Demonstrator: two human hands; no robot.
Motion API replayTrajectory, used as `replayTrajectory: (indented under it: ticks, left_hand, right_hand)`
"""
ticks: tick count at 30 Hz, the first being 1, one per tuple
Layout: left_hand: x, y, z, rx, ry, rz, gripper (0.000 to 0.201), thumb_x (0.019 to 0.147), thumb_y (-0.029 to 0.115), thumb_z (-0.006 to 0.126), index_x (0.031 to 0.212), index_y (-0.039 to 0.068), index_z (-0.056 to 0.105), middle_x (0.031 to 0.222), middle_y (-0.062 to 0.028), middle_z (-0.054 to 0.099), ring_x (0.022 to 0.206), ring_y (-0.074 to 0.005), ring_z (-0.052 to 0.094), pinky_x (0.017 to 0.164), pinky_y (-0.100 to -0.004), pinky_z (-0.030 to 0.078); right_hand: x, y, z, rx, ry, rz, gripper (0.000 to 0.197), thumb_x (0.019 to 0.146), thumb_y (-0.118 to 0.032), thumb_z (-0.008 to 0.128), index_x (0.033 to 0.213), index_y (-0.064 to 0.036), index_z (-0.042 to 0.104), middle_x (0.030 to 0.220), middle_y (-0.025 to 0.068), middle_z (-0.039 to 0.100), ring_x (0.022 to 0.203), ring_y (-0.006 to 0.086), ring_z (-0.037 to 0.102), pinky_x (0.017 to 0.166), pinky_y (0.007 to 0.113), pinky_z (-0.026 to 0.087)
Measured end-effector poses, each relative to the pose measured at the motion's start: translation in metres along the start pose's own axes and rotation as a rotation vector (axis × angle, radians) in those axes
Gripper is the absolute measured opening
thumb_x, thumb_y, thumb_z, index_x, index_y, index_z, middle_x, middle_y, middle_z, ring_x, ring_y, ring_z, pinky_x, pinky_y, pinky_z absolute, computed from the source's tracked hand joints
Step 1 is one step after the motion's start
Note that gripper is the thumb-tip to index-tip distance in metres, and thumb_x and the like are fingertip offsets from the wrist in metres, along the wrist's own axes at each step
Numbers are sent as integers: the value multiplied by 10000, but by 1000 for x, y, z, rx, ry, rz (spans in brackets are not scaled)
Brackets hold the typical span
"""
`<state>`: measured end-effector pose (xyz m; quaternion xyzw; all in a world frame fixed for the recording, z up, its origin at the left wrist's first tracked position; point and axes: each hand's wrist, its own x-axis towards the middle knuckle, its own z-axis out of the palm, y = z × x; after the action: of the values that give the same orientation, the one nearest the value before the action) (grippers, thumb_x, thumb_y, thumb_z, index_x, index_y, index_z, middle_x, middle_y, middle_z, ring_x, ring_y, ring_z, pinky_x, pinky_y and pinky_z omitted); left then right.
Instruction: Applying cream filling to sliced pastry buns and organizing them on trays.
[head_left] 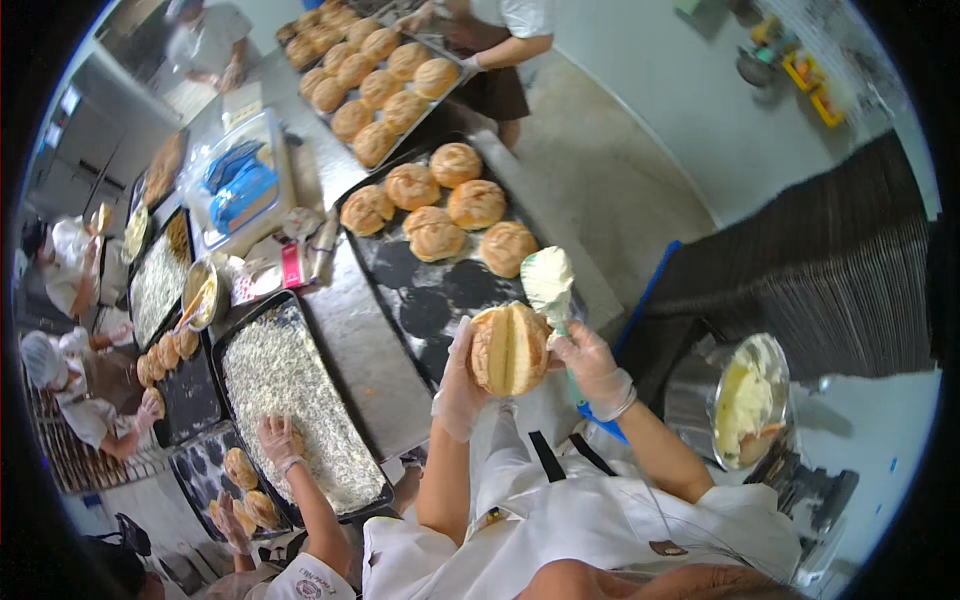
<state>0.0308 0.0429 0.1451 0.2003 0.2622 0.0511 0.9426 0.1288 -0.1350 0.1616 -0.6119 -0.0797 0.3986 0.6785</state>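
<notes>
The left hand (459,385) is curling around a split bun (508,352), holding it by the black tray's (385,265) near edge; the right hand (597,372) is gripping a cream-loaded spatula (549,282).

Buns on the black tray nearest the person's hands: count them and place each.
6: back-left bun, back-middle bun, back-right bun, middle-left bun, middle-right bun, front bun. The held bun could hide more.

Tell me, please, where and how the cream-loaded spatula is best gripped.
Likely by its handle, from the person's right, as the right hand does: the cream-covered blade points away from the person, and the split bun sits close on the left.
</notes>
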Motion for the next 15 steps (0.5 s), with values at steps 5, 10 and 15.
replayTrajectory:
  ticks: [5, 10, 15]
  left_hand:
    - [-26, -88, 53, -509, -210, -284, 563, 1028, 522, 416, 1370, 89, 527, 1332, -119, 594, 1238, -282, 569, 1089, -476, 437]
    - [-56, -163, 106, 1243, -496, 421, 589, 926, 459, 624, 1390, 112, 520, 1421, -100, 538, 1265, -282, 539, 1112, -457, 387]
    - [-61, -222, 121, 1850, -527, 792, 609, 873, 377, 709, 1410, 165, 516, 1402, -61, 556, 1343, -264, 459, 1185, -438, 267]
  right_hand:
    - [-83, -25, -65, 96, 38, -38, 355, 1041, -235, 510, 1332, -31, 530, 1208, 52, 628, 1082, 148, 623, 925, 357, 549]
    - [-139, 3, -139, -302, 312, -270, 217, 971, -132, 594, 1150, -9, 592, 1057, 136, 664, 946, 238, 657, 810, 375, 524]
    - [-205, -13, -191, -831, 599, -604, 237, 893, -40, 635, 1128, -28, 610, 1027, 177, 655, 911, 358, 650, 797, 408, 525]
